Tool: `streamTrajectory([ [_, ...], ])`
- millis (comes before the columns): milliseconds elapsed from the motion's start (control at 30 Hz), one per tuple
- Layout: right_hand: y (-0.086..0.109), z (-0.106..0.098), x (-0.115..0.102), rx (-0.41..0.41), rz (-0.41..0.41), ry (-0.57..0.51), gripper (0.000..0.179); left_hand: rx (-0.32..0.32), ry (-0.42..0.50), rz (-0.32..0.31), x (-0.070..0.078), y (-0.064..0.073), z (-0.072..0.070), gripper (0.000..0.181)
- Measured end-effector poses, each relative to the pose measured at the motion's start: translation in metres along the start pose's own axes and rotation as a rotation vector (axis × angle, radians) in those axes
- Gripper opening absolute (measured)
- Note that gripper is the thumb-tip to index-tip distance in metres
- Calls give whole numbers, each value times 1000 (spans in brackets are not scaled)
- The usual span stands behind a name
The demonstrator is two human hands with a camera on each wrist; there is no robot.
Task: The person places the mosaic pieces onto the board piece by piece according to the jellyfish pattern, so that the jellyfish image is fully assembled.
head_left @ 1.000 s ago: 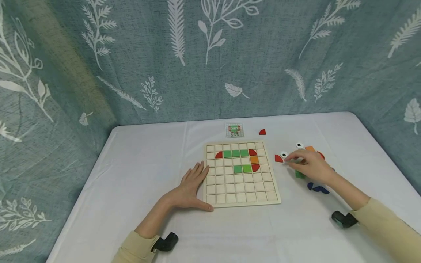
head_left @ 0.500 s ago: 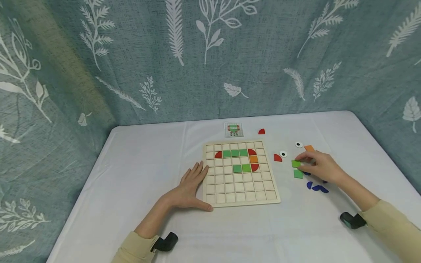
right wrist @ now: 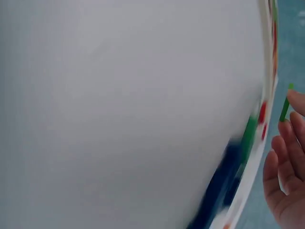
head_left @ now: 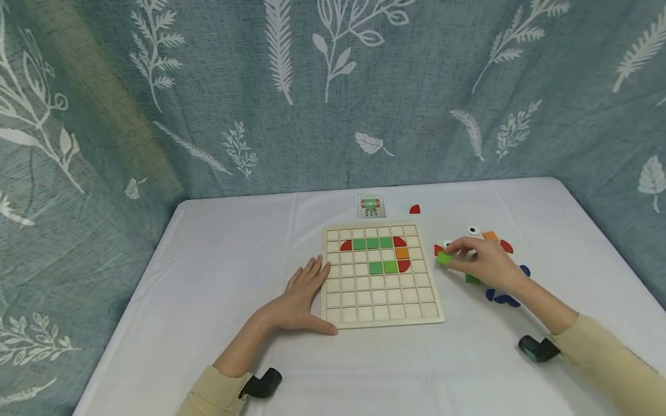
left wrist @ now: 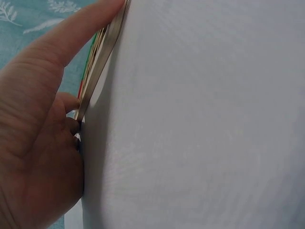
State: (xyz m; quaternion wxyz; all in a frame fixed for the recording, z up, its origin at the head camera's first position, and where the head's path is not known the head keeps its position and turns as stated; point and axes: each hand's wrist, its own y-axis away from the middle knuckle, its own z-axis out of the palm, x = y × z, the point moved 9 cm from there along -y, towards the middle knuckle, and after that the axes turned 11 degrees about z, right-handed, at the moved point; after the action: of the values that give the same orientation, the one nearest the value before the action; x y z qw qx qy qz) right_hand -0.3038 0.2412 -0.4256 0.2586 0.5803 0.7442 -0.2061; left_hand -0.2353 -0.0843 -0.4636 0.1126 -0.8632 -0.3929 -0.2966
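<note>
A wooden grid board (head_left: 364, 297) lies on the white table with green, red and orange tiles set in its upper cells. My left hand (head_left: 299, 300) rests at its left edge, fingers spread and thumb at the front left corner. In the left wrist view, the thumb reaches along the board's side (left wrist: 102, 67). Between thumb and fingertips my right hand (head_left: 486, 263) pinches a light green square tile (head_left: 444, 258), just right of the board. The right wrist view shows this green tile (right wrist: 286, 107) edge-on, raised off the table. A red quarter-circle tile (head_left: 438, 249) shows partly behind it.
A small pattern card (head_left: 370, 206) and a red quarter-circle tile (head_left: 414, 209) lie behind the board. Round my right hand are an eye tile (head_left: 473, 230), an orange tile (head_left: 490, 236), a green tile (head_left: 472, 279) and several dark blue tiles (head_left: 500, 299).
My right hand went right to the loose tiles, took hold of the light green square tile, and moved left with it toward the board. The left hand has stayed in place.
</note>
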Motion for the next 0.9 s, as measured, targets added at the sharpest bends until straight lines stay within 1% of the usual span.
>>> streamTrajectory([
  [67,-5,13,-15,-27,-16,-39,22,-1,-3,-3,0,1,0,126],
  [167,-12,34,-42,-89,-57,-91,20,-3,3,-3,0,2,-1,126],
  [233,-17,49,-61,-130,-98,-100,18,-5,7,-2,0,1,-1,126],
  [333,-24,69,-86,-182,-164,-88,16,-7,11,2,1,1,0,126],
  [500,-32,91,-117,-215,-285,-29,11,-7,13,0,0,1,0,126],
  [633,-35,100,-130,-215,-349,19,9,-13,18,-1,0,1,0,126],
  [900,-32,101,-138,-204,-391,71,3,-18,12,-7,-2,1,0,126],
])
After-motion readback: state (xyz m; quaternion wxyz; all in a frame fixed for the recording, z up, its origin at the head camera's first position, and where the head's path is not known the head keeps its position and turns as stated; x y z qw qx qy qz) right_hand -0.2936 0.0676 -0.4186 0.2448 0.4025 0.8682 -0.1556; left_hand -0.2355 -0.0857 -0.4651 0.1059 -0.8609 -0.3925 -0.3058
